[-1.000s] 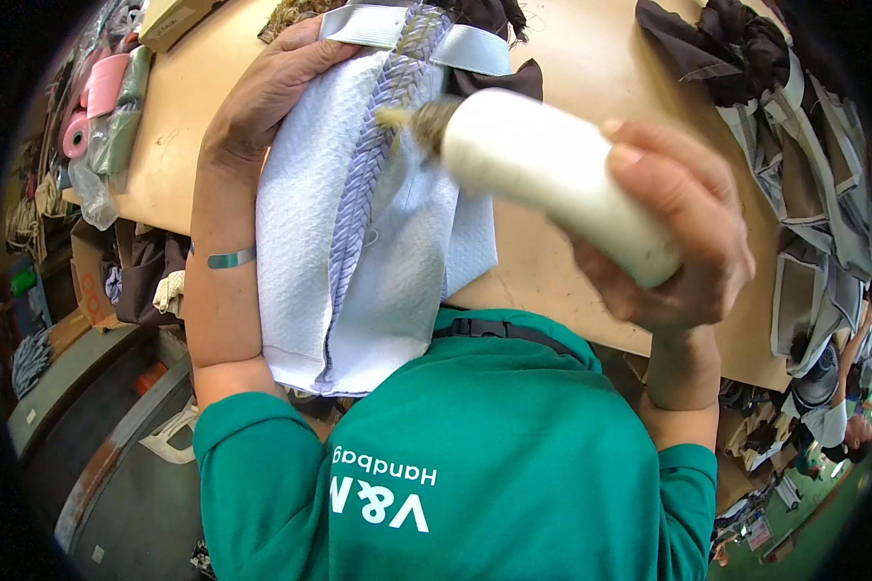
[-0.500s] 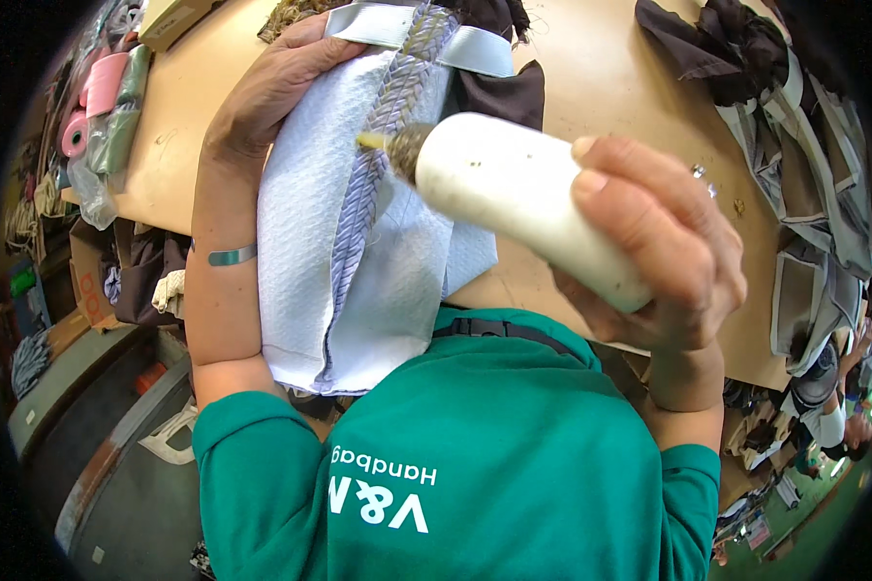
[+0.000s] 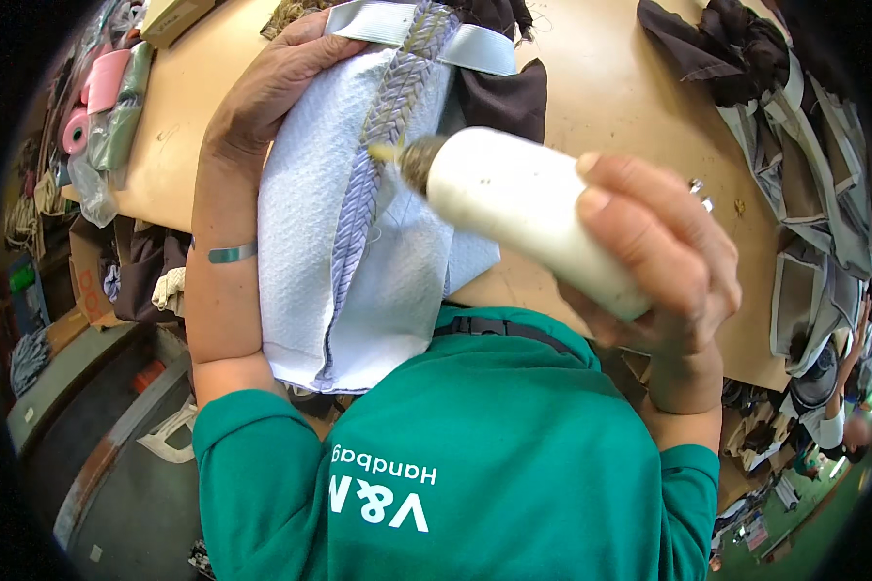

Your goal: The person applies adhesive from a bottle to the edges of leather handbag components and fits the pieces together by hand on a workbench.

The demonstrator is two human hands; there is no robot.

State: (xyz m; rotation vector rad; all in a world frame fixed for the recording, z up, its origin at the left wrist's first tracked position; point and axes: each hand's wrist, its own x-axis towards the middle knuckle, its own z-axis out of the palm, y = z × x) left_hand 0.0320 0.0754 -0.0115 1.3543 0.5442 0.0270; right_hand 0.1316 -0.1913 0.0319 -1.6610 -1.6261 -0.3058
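A pale blue-white quilted bag piece (image 3: pixel 305 194) lies across the table edge and against my front. Down its middle runs a braided lavender seam strip (image 3: pixel 358 198), darker and yellowish toward the top. My left hand (image 3: pixel 271 82) is closed on the piece's upper left edge, beside a white elastic band (image 3: pixel 480 48) that crosses the top. My right hand (image 3: pixel 664 247) grips a white squeeze glue bottle (image 3: pixel 523 194), tilted with its crusted dark collar and yellowish nozzle pointing left. The nozzle tip is at the braided strip; whether it touches I cannot tell.
Dark brown cloth (image 3: pixel 504 97) sits behind the piece. Brown and grey sewn parts (image 3: pixel 794 165) hang over the table's right side. Pink thread cones (image 3: pixel 107 77) and green ones in plastic stand at the far left. Another person (image 3: pixel 848 426) is at the right rim.
My right hand has brought the bottle slightly down, its nozzle tip moving a little lower along the braided strip. My left hand keeps its place on the piece.
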